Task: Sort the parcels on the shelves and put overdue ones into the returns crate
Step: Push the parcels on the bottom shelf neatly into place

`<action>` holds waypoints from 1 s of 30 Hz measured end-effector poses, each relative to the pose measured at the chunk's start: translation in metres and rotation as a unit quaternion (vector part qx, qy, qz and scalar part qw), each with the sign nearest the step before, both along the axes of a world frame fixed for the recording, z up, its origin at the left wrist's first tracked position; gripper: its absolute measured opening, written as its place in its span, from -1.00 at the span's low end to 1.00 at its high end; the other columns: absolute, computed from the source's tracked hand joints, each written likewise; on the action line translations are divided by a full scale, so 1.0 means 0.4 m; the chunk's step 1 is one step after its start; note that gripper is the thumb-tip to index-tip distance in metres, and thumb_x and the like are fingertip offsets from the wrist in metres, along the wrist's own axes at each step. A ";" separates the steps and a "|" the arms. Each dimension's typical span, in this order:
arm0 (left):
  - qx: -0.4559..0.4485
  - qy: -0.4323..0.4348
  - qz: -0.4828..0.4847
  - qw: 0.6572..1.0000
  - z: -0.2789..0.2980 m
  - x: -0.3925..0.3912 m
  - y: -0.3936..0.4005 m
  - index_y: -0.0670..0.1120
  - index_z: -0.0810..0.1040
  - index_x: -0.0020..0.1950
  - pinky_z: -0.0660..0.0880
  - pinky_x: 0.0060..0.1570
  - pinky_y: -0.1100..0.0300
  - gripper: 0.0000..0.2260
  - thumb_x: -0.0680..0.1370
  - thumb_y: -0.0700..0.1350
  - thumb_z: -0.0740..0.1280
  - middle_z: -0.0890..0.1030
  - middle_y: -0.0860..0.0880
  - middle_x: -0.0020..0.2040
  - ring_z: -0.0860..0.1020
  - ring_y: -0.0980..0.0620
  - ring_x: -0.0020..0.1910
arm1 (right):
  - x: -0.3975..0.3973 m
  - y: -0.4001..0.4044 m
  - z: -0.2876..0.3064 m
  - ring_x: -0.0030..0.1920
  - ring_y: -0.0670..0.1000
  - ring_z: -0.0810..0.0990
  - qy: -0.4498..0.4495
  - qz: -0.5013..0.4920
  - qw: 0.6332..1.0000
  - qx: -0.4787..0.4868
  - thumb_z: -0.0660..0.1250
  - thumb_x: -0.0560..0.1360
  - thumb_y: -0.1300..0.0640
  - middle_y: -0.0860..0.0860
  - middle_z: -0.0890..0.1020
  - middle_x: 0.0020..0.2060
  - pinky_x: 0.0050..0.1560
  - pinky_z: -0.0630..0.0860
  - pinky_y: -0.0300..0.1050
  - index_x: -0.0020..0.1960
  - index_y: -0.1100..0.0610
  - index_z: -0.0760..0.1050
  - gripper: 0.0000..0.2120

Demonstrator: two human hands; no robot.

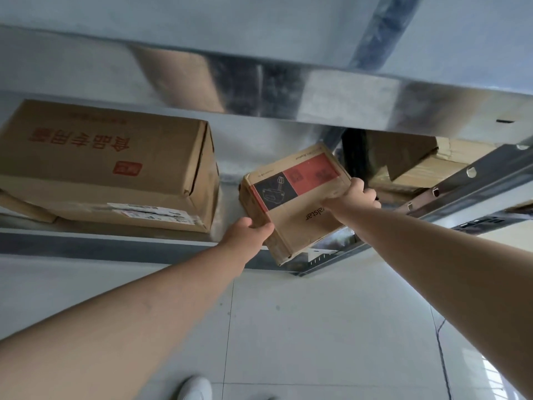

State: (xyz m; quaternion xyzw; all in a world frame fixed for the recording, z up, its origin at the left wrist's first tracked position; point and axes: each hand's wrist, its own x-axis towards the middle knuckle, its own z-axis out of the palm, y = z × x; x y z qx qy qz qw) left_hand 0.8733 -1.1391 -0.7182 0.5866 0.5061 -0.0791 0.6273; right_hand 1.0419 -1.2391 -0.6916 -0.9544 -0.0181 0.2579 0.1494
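1. My left hand [248,235] grips the near left corner of the small parcel [297,203]; the fingers are curled under it, out of sight.
2. My right hand [353,194] holds its far right edge, fingers wrapped over and mostly hidden behind the box.
3. The small parcel sits tilted at the shelf [115,243] edge, centre of view, partly overhanging.
4. At 9 o'clock stands a large carton [109,166], its left end cut off.
5. At 3 o'clock, a taped box [427,168] is half hidden by a dark flap and the upper shelf.
6. A white shoe [194,388] shows at 6 o'clock, cropped.
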 end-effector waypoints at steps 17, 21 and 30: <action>0.047 -0.060 0.001 0.997 -0.008 -0.001 0.074 0.03 0.30 0.46 0.47 0.26 -0.08 -0.53 0.58 -0.15 0.34 0.53 0.02 0.25 0.50 -0.06 0.23 | -0.010 -0.018 0.032 0.02 0.11 0.63 0.084 0.078 0.993 -0.017 0.62 0.32 0.11 0.14 0.61 0.01 0.12 0.61 0.02 0.20 0.29 0.47 -0.43; 0.077 -0.128 0.040 0.988 0.009 0.001 0.073 -0.01 0.20 0.50 0.43 0.15 0.11 -0.40 0.54 -0.33 0.33 0.44 0.04 0.21 0.45 0.04 0.18 | -0.024 -0.019 0.045 0.08 0.14 0.55 0.034 0.015 0.998 0.053 0.66 0.25 0.17 0.11 0.54 0.08 0.05 0.56 0.05 0.23 0.18 0.30 -0.29; 0.068 -0.180 0.052 0.980 0.034 0.020 0.089 -0.03 0.27 0.25 0.53 0.13 0.07 -0.51 0.46 -0.36 0.40 0.55 -0.02 0.06 0.57 0.02 0.07 | -0.079 -0.057 -0.024 -0.16 0.10 0.51 0.005 -0.056 0.991 0.125 0.33 0.48 0.33 0.10 0.54 -0.07 -0.16 0.42 -0.01 0.10 0.07 0.21 -0.64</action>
